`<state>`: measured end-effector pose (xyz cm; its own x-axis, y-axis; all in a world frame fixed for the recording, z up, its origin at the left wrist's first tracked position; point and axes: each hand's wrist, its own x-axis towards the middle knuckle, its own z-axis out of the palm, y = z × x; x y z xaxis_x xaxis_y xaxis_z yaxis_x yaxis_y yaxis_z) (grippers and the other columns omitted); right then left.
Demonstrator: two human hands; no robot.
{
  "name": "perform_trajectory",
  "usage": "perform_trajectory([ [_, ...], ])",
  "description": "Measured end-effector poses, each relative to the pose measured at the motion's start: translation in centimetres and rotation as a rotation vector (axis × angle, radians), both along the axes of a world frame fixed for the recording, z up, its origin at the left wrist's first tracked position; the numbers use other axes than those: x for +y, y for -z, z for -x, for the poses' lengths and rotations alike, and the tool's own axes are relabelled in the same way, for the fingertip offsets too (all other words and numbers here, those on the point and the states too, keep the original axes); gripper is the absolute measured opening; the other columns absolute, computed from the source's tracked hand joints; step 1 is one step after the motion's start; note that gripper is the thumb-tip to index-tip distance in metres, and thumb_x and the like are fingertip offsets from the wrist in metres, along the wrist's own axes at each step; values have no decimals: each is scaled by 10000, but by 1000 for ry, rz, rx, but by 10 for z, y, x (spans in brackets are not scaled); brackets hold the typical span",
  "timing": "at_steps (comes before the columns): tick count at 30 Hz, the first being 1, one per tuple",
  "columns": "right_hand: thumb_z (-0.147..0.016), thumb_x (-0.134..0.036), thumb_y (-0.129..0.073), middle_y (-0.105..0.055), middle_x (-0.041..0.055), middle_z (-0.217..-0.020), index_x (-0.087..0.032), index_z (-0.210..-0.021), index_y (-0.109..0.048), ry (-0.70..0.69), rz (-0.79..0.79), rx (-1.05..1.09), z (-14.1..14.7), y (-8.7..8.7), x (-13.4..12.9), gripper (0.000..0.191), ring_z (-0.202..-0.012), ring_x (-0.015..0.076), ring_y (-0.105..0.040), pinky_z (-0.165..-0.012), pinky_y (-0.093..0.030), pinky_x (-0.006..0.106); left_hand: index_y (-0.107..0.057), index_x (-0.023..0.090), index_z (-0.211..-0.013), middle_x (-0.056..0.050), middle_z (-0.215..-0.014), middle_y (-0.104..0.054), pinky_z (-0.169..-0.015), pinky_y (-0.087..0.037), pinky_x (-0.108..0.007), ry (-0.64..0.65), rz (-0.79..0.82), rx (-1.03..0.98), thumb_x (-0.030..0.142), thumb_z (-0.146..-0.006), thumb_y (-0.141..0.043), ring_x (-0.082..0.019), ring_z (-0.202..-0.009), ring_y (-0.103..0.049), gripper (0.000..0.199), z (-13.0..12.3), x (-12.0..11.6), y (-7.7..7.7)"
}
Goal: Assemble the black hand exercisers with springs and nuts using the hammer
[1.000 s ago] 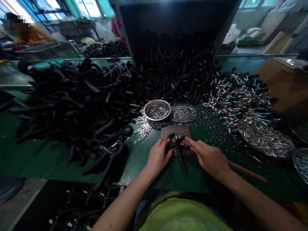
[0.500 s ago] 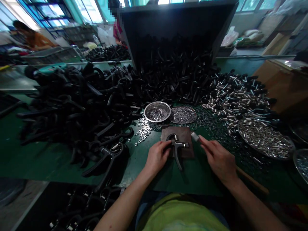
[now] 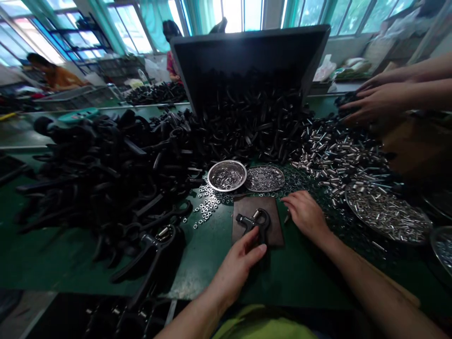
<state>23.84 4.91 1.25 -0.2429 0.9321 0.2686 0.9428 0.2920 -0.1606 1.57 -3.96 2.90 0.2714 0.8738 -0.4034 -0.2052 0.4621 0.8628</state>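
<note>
My left hand (image 3: pixel 238 268) has its thumb and fingers closed on a black hand grip strengthener (image 3: pixel 261 223) with a coiled metal spring. The grip strengthener is over a brown square plate (image 3: pixel 277 226) on the green table. At the plate's right edge is my right hand (image 3: pixel 306 217), palm down, fingers bent and close together. The hammer's wooden handle (image 3: pixel 395 285) runs back along my right forearm. A small tip shows below the fingers, while the hand hides most of the hammer.
Beyond the plate stand a metal bowl (image 3: pixel 227 176) and a shallow dish (image 3: pixel 265 179) of small metal parts. Loose nuts (image 3: pixel 208 205) lie left. Black handles (image 3: pixel 106 155) are heaped left, metal-ended parts (image 3: pixel 339 150) right. Another person's hands (image 3: pixel 381 101) reach in from the right.
The grip strengthener has turned round on the plate, and my left hand has moved nearer me with it. My right hand has shifted forward. Another person's hands have come in at the upper right.
</note>
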Motion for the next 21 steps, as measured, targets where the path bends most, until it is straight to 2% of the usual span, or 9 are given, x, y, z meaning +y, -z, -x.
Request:
perform_trajectory([
  [2,-911,-227,-441,-664,67,-1004,-193,-1001,-697,-22,87,9,14,-8,37,273,-1011,192,-501,-890,-394,288,-588,214,-1209,-82,-1241,-593,-981,-401,-353,94,-223,232,309,-806,-617,-214,-1128,-543,415,5,18,-7],
  [4,-907,-227,-448,-666,69,-1026,-193,-1001,-698,-1,164,-21,27,-10,74,269,-1038,196,-501,-904,-389,286,-654,212,-1091,-70,-1085,-647,-916,-425,-355,130,-524,548,302,-854,-544,-206,-1015,-572,276,7,50,-10],
  [7,-899,-205,-459,-660,105,-1034,-168,-995,-695,33,220,-61,45,-6,115,257,-1061,219,-516,-893,-403,304,-691,193,-968,-74,-950,-642,-866,-409,-356,99,-905,1035,256,-870,-503,-218,-958,-534,221,3,118,-5],
  [10,-889,-214,-502,-640,152,-1036,-121,-989,-673,80,288,-114,55,2,135,218,-1029,229,-557,-858,-442,325,-706,163,-890,-114,-956,-627,-840,-383,-385,200,-1071,1432,195,-869,-461,-257,-975,-493,248,-10,185,4],
  [12,-884,-278,-537,-608,134,-1093,-121,-1072,-617,111,331,-149,57,5,139,257,-996,213,-578,-838,-477,356,-709,144,-808,-140,-936,-621,-851,-355,-411,252,-1119,1513,137,-844,-453,-276,-980,-481,259,-21,218,11],
  [15,-880,-345,-546,-558,90,-1180,-162,-1178,-537,127,372,-185,56,6,139,350,-990,195,-579,-827,-501,401,-700,137,-700,-157,-878,-625,-901,-303,-442,299,-1174,1509,76,-800,-458,-283,-974,-478,269,-37,246,19],
  [19,-884,-339,-540,-559,88,-1183,-169,-1179,-539,97,400,-196,53,3,136,341,-997,198,-577,-830,-499,403,-687,132,-664,-165,-793,-641,-911,-277,-472,352,-1200,1516,59,-781,-446,-292,-936,-490,278,-47,255,27],
  [21,-883,-339,-540,-559,89,-1183,-168,-1179,-539,74,407,-185,52,1,133,341,-997,198,-576,-830,-499,402,-686,120,-693,-180,-814,-648,-902,-278,-483,360,-1196,1522,57,-790,-422,-297,-928,-497,289,-47,253,29],
])
